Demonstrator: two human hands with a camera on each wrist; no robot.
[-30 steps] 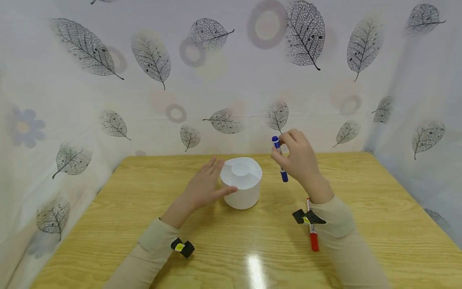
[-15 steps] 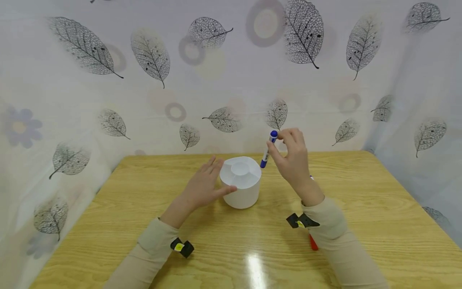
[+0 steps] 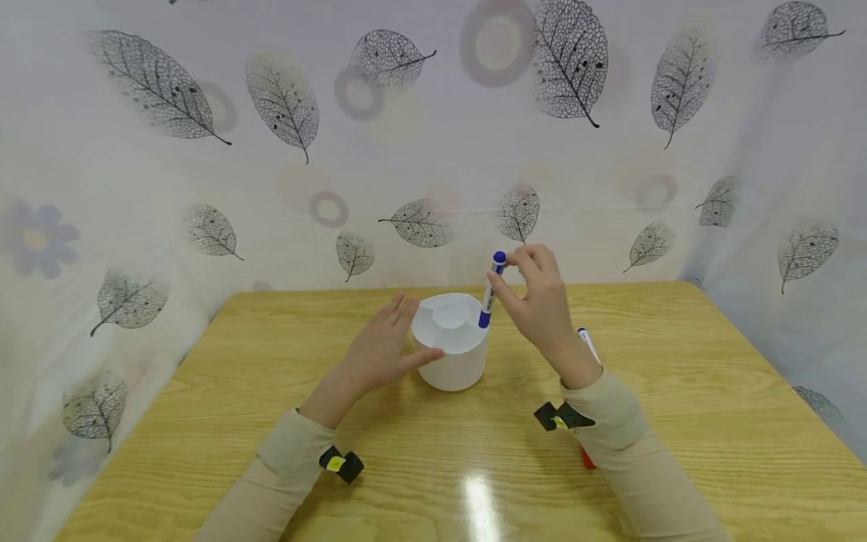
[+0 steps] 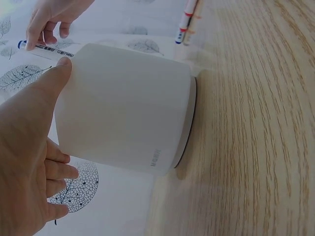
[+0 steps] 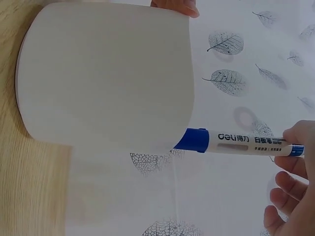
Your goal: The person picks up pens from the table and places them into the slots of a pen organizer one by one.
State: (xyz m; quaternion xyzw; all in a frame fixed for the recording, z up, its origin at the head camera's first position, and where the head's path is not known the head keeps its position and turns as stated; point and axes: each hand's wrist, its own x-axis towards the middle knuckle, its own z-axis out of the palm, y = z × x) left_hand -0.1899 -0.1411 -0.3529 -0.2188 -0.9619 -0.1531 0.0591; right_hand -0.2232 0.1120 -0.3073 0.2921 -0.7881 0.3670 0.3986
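A white round pen holder with a divided top stands upright on the wooden table. At its left my left hand rests with extended fingers along the side and thumb on the near rim. My right hand pinches a blue whiteboard marker near its upper end, between thumb and fingertips. The marker slants down to the left, its blue cap right at the holder's rim. In the left wrist view, the holder hides the marker's lower end.
Under my right forearm lies a red-ended marker, mostly covered by the sleeve. A white marker with a blue end shows beyond the wrist. A leaf-printed cloth hangs behind the table.
My right hand has carried the blue marker leftward to the holder's right rim, and the marker's lower end has swung to the left. My left hand has stayed at the holder.
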